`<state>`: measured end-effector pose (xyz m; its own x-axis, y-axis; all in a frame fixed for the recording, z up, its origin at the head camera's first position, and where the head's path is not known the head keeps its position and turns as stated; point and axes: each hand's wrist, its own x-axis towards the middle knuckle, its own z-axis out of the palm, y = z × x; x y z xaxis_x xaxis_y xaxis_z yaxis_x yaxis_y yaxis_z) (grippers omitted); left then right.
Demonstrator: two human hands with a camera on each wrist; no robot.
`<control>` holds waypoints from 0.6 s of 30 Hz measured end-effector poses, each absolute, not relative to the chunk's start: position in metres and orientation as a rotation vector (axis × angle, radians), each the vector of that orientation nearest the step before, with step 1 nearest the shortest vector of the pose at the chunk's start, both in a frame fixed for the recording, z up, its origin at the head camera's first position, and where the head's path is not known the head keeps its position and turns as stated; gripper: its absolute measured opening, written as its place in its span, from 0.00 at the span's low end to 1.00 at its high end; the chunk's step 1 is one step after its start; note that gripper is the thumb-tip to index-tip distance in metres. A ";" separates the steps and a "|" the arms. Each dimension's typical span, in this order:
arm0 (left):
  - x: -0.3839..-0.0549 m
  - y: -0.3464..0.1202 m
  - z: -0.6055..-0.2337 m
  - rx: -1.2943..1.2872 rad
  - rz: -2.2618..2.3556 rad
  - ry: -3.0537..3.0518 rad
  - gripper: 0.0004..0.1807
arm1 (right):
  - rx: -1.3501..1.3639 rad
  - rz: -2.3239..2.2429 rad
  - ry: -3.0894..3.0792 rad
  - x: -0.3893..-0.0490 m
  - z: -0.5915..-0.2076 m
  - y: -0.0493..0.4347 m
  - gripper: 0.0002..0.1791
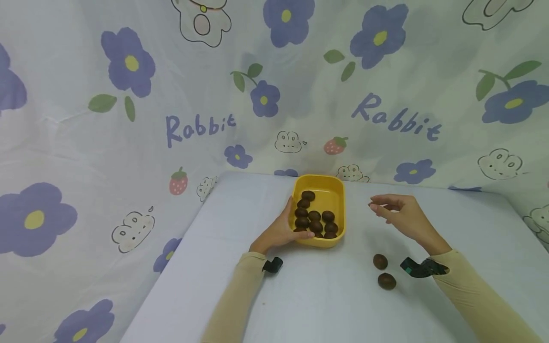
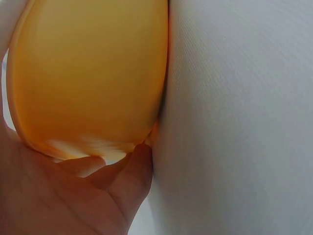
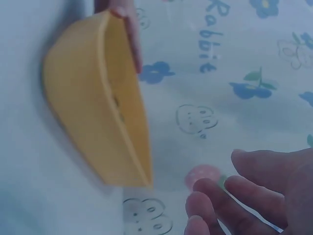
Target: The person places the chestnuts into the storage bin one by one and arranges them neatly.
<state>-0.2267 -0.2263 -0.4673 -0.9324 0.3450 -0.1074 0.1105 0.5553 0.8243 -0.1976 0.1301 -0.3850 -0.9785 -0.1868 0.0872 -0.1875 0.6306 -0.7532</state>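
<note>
My left hand (image 1: 280, 230) grips the near left corner of a yellow plastic tub (image 1: 344, 205), with the thumb over the front rim and the fingers along its side. Close up, the left wrist view shows the tub's smooth outer wall (image 2: 93, 78) with fingertips against it. Several dark brown, oval, nut-like pieces (image 1: 316, 226) lie inside, mostly in the near and left parts. Off to the tub's right, my right hand (image 1: 405, 216) is raised over the table, fingers loosely bent and holding nothing. In the right wrist view its thumb and fingertips (image 3: 239, 156) are apart.
Two more brown pieces lie on the white-covered table (image 1: 317, 295): one (image 1: 380, 261) below the right hand and another (image 1: 387, 281) just nearer. A hanging cloth (image 1: 309, 105) with flowers and rabbits stands behind the table. Both wrists carry dark straps (image 1: 422, 267).
</note>
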 end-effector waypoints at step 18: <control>-0.226 -0.225 -0.469 0.332 1.327 2.515 0.79 | 0.422 1.304 -2.793 -0.145 -0.453 0.166 0.20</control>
<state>-0.2262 -0.2248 -0.4695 -0.9351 0.3273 -0.1362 0.0723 0.5520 0.8307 -0.1445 0.1657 -0.4526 -0.9627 -0.2308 0.1411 -0.2564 0.6121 -0.7481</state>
